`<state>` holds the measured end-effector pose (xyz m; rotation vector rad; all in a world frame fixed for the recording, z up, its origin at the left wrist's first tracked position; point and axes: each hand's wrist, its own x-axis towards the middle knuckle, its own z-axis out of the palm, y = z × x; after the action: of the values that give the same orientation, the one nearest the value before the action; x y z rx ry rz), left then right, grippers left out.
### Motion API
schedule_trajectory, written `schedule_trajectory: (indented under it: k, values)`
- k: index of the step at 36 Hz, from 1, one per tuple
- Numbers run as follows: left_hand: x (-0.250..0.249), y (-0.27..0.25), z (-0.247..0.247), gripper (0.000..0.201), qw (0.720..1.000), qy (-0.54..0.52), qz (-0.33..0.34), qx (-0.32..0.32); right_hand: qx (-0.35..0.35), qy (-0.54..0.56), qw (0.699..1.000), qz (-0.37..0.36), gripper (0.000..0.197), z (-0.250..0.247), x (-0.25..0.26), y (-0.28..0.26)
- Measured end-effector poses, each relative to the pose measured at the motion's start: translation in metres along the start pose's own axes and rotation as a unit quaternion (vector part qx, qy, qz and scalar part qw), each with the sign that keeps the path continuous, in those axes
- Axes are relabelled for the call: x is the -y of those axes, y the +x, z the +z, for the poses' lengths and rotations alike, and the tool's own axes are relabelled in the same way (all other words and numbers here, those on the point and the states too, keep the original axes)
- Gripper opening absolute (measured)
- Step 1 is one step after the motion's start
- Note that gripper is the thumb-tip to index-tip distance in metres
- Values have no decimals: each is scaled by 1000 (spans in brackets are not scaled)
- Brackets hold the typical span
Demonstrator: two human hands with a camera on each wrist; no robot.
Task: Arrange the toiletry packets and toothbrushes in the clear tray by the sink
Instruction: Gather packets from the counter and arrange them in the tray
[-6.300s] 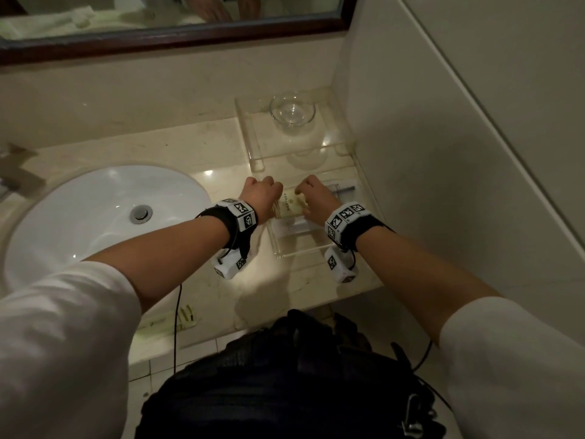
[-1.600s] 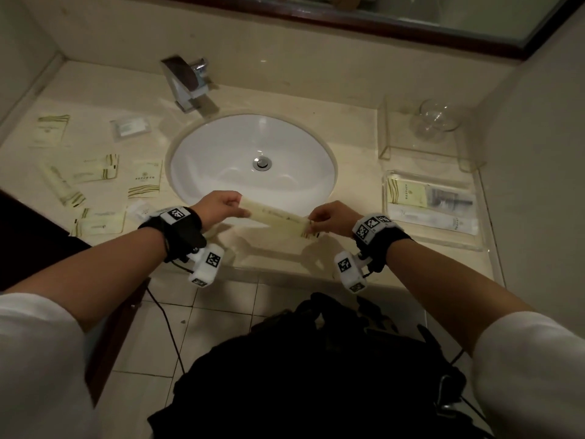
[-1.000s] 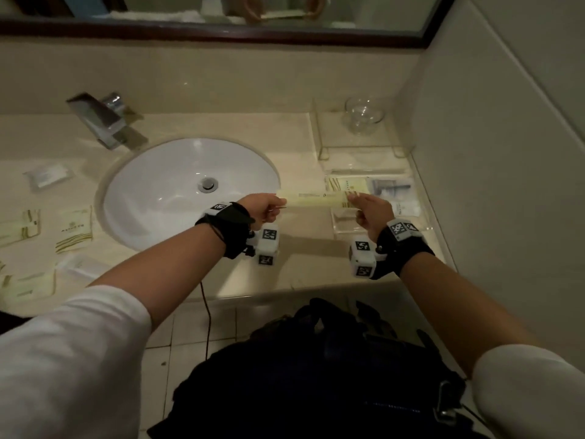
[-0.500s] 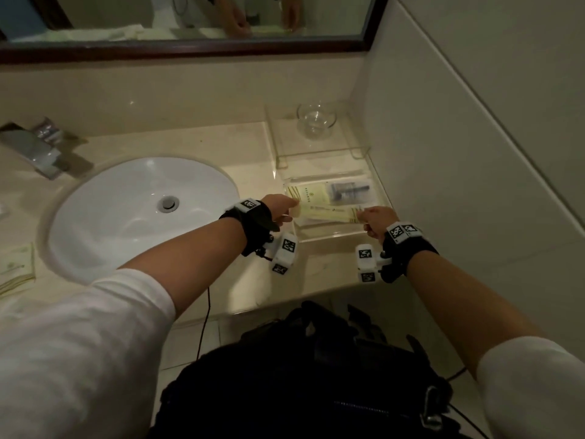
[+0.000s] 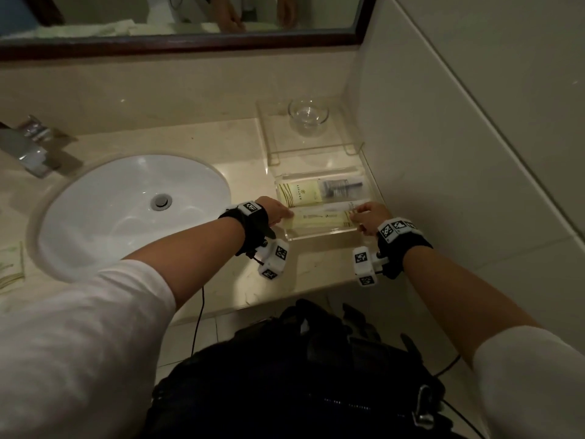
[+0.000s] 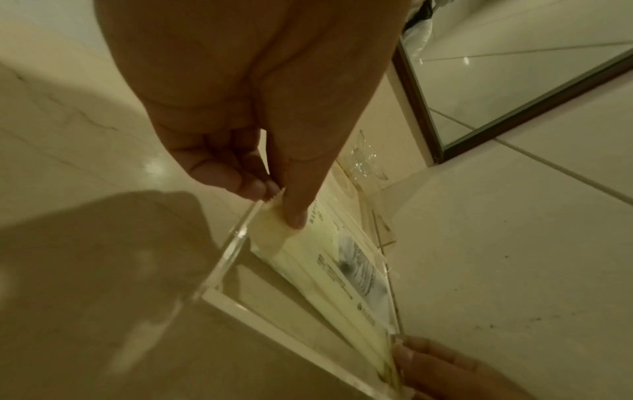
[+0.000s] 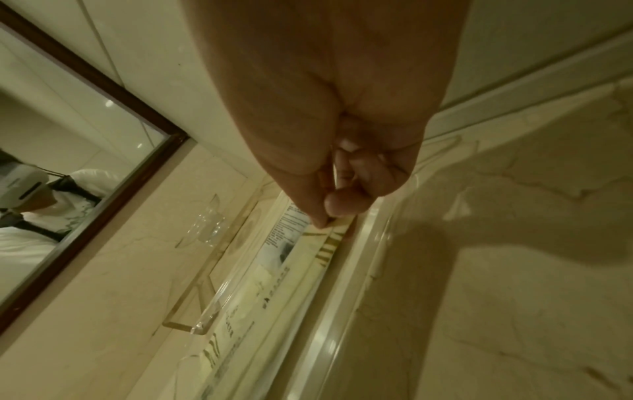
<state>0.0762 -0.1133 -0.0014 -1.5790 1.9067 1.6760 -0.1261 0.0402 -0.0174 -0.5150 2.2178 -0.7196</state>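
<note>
A long pale yellow toothbrush packet [image 5: 319, 219] lies across the front part of the clear tray [image 5: 319, 236] to the right of the sink. My left hand [image 5: 278, 210] pinches its left end [image 6: 274, 216] between thumb and fingers. My right hand [image 5: 368, 215] pinches the striped right end [image 7: 334, 224]. Behind it in the tray lie a wider cream packet [image 5: 299, 193] with a grey-printed clear part [image 5: 340, 187], and a white packet edge between them.
A raised clear stand [image 5: 275, 144] with a small glass bowl [image 5: 307, 115] sits behind the tray, against the right wall. The white basin [image 5: 95, 217] and tap [image 5: 25, 150] are to the left. More packets [image 5: 11, 267] lie at the far left counter edge.
Both hands carried the long packet from in front of the sink rightward to the tray and lowered it into the tray's front part; the head view swung right with them.
</note>
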Motion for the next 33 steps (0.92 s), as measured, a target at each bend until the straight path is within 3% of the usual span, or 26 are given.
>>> schedule_trajectory:
  k: [11, 21, 33]
  values:
    - [-6, -2, 0, 38, 998, 54, 10, -1, 37, -127, 991, -34, 7, -9, 5, 4]
    - [-4, 7, 1, 16, 993, 114, 27, -1, 40, -121, 991, -40, 14, -14, -1, 6]
    - [-8, 11, 8, 24, 972, 225, 66, -25, -11, -66, 997, -24, 12, -7, -8, 5]
